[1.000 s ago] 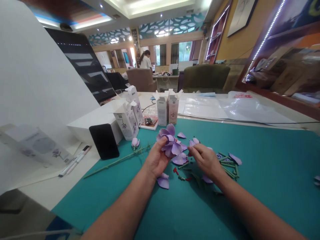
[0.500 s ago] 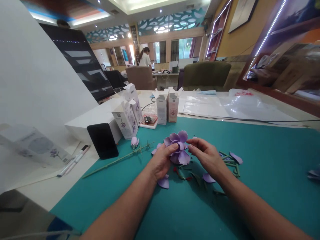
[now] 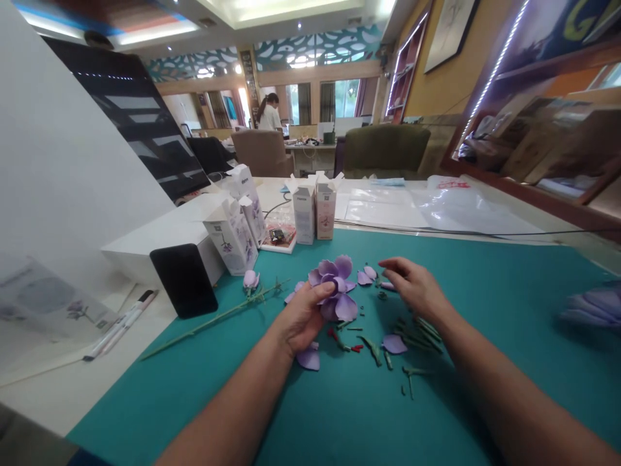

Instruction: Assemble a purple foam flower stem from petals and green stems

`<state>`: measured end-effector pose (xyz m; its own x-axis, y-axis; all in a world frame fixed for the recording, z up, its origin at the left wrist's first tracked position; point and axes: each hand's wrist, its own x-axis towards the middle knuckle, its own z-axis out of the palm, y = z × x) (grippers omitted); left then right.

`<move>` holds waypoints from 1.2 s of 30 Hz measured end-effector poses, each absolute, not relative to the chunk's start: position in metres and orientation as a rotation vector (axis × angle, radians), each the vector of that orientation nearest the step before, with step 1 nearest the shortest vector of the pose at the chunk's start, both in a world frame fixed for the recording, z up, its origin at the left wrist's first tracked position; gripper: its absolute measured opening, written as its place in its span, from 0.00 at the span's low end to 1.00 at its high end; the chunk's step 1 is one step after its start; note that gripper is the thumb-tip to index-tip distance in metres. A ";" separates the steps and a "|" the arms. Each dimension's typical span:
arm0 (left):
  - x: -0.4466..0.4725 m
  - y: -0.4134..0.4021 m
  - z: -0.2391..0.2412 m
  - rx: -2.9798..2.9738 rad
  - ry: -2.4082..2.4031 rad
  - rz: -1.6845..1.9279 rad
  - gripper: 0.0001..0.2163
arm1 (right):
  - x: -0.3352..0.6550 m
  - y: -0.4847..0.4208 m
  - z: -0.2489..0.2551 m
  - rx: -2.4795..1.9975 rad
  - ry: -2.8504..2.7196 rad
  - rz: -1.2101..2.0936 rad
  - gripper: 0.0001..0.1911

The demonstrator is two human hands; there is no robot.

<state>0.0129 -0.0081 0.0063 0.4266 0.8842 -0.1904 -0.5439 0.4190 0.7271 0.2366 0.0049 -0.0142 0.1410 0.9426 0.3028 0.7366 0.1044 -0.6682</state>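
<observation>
My left hand [image 3: 301, 318] is closed on a purple toy flower head [image 3: 343, 303], its thumb pressed on the layered petals. To the right of the flower, my right hand [image 3: 416, 286] hovers with thumb and index finger apart and nothing seen between them. Pale purple petals [image 3: 367, 274] lie on the green mat [image 3: 369, 421] just left of its fingertips. Below the hands are another loose petal [image 3: 394, 343], a green leaf piece [image 3: 372, 349], small red pieces [image 3: 356, 348] and several green stem pieces [image 3: 417, 336], partly hidden by my right wrist.
A long green stem [image 3: 204, 323] and a pale bud [image 3: 251, 279] lie on the left. Behind them stand a black tablet-like panel [image 3: 184, 279] and open cartons [image 3: 230, 239]. Blurred purple petals [image 3: 594, 304] sit at the far right. A person [image 3: 269, 115] stands in the background.
My right hand has moved away from the flower to the right, and its fingers have parted. My left hand still holds the flower. The whole view has shifted slightly.
</observation>
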 end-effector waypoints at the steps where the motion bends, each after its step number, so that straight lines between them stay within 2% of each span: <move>1: 0.012 -0.007 0.006 0.621 0.625 0.987 0.11 | 0.246 0.008 -0.017 -1.777 -1.733 0.184 0.14; 8: 0.008 0.000 0.006 0.583 0.630 1.058 0.09 | 0.262 0.017 -0.036 -1.970 -2.032 -0.072 0.19; 19: 0.005 0.002 0.005 0.538 0.646 1.069 0.10 | 0.248 0.012 -0.045 -1.933 -2.206 -0.036 0.19; 27: 0.004 0.001 0.006 0.537 0.625 1.048 0.10 | 0.222 0.026 -0.038 -1.795 -2.352 -0.163 0.23; 36: 0.000 0.001 0.004 0.572 0.568 1.024 0.12 | 0.200 0.019 -0.032 -1.850 -2.403 -0.285 0.16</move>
